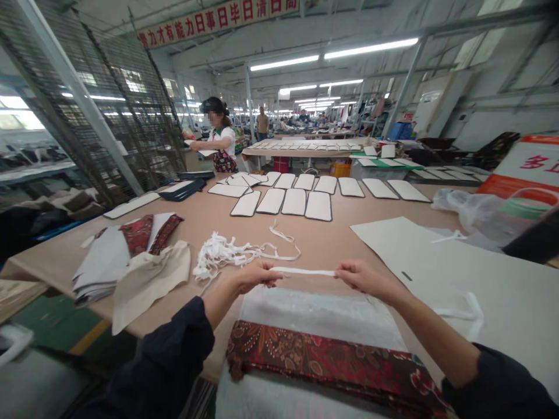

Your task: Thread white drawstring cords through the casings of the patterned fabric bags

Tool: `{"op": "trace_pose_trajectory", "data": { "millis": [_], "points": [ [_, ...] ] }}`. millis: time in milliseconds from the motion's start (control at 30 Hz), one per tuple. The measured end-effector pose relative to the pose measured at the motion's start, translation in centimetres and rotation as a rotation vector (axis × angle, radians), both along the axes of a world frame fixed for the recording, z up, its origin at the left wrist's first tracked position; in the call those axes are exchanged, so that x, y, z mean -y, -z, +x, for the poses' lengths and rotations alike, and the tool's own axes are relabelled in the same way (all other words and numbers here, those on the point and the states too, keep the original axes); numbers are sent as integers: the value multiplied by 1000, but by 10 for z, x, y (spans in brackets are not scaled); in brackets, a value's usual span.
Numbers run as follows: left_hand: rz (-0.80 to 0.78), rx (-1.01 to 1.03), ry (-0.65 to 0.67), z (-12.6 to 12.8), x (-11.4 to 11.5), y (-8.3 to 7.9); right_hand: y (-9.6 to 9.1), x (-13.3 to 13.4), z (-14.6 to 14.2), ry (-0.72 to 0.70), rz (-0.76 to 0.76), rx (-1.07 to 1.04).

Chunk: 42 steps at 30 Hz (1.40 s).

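Between my two hands a white fabric strip [305,272] is stretched level above the table. My left hand [258,276] pinches one end, fingers closed; my right hand [354,276] pinches the other. Just left of them lies a tangled heap of white strips [220,254], with a loose length curling toward the right. Below my hands a folded dark red floral cloth [314,361] rests across a pale, whitish sheet [323,305]. Over at the left, cream fabric [151,279] and red patterned pieces [137,234] lie on a stack of grey-white sheets [98,262].
Several white, dark-edged panels [293,201] lie in rows across the brown tabletop [192,224]. A large white board [502,285] covers the right side, near a clear plastic bag [469,206]. Across the table a co-worker [220,137] stands holding a pale panel.
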<state>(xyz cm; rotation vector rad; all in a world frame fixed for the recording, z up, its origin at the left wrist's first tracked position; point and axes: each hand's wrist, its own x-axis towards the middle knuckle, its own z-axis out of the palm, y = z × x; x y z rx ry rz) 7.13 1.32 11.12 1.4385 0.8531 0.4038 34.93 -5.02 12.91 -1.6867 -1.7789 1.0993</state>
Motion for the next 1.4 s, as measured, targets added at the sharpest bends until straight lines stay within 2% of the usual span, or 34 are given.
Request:
{"op": "trace_pose_trajectory", "data": {
  "millis": [133, 267, 367, 467, 567, 667, 767, 867, 967, 1233, 1333, 1400],
  "points": [
    [-181, 45, -93, -33, 4, 25, 47, 7, 10, 2, -86, 13],
    [-266, 70, -155, -44, 12, 37, 79, 8, 12, 13, -85, 109],
    [-245, 4, -246, -44, 14, 47, 96, 7, 19, 22, -89, 163],
    [-126, -116, -378, -40, 14, 63, 107, 10, 23, 12, -43, 202],
    [-46, -182, -465, -34, 14, 79, 112, 14, 20, 10, 0, 248],
    [-27, -189, -505, -32, 12, 87, 110, 16, 14, 17, 8, 263],
    [-42, -140, -510, -38, 11, 87, 107, 16, 10, 22, 19, 251],
    [-129, -75, -481, -45, 12, 82, 104, 14, 10, 17, -15, 229],
    [-171, -85, -484, -48, 15, 78, 105, 14, 11, 21, -57, 201],
    [-5, -261, -506, -37, 14, 90, 116, 16, 15, 12, -16, 239],
    [45, -266, -504, -36, 13, 92, 118, 16, 16, 25, -42, 210],
    [26, -225, -518, -37, 13, 90, 118, 16, 15, 41, -78, 159]
  ]
}}
